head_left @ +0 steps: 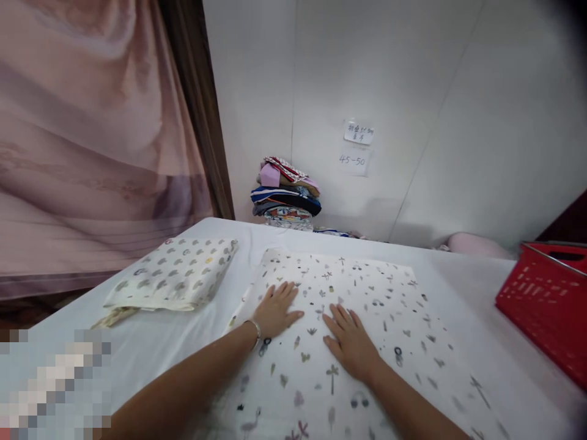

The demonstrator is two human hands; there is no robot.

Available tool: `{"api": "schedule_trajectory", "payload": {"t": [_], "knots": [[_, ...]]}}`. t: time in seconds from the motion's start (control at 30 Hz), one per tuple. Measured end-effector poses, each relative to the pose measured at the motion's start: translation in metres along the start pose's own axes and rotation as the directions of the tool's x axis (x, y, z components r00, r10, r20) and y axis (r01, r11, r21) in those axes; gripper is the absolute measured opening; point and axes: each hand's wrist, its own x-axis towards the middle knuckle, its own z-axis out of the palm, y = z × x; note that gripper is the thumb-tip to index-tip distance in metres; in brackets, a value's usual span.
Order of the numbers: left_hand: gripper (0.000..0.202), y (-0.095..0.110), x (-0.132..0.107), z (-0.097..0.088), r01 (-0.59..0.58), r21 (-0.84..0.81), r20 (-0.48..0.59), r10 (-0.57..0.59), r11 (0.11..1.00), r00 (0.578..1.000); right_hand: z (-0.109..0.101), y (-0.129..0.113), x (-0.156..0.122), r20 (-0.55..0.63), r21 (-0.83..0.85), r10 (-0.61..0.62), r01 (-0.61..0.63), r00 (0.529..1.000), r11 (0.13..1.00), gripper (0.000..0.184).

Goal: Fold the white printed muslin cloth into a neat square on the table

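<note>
A white cloth (367,318) printed with small motifs lies spread flat on the white table (151,342). My left hand (276,310) rests palm down on it near its left edge, fingers stretched out, a bracelet at the wrist. My right hand (351,340) lies flat on the cloth beside it, fingers extended and pointing away from me. Neither hand holds anything. To the left sits a folded cloth (177,274) with a grey and yellow print.
A red plastic basket (548,305) stands at the table's right edge. A stack of folded fabrics (285,194) leans against the white wall behind the table. Paper notes (358,145) hang on the wall. A pink curtain (92,140) hangs at the left.
</note>
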Motion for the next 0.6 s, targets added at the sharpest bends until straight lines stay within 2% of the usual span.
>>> {"api": "schedule_trajectory", "payload": {"t": [0.17,0.23,0.3,0.43,0.5,0.6], "knots": [[0.070,0.012,0.001,-0.019,0.068,-0.008,0.100,-0.067,0.998,0.993,-0.011,-0.008,0.004,0.065,0.041,0.036,-0.038,0.997,0.998,0.057],[0.067,0.021,-0.002,-0.024,0.127,0.014,0.090,-0.128,0.992,0.988,-0.021,-0.008,0.000,0.107,0.102,0.060,-0.071,0.992,0.992,0.060],[0.065,0.032,-0.019,-0.024,0.156,0.032,0.046,-0.157,0.987,0.987,-0.030,-0.003,-0.013,0.117,0.154,0.089,-0.106,0.989,0.982,0.062],[0.064,0.043,-0.080,-0.013,0.066,0.070,0.023,-0.068,0.995,0.997,-0.038,0.032,-0.075,0.048,0.084,0.220,-0.223,0.974,0.971,0.062],[0.064,0.041,-0.108,-0.008,0.095,0.099,0.022,-0.097,0.991,0.995,-0.034,0.055,-0.111,0.014,0.012,0.333,-0.333,0.943,0.943,0.061],[0.059,0.037,-0.127,-0.004,0.124,0.157,-0.030,-0.121,0.980,0.992,-0.028,0.081,-0.151,-0.035,-0.061,0.426,-0.427,0.904,0.902,0.057]]}}
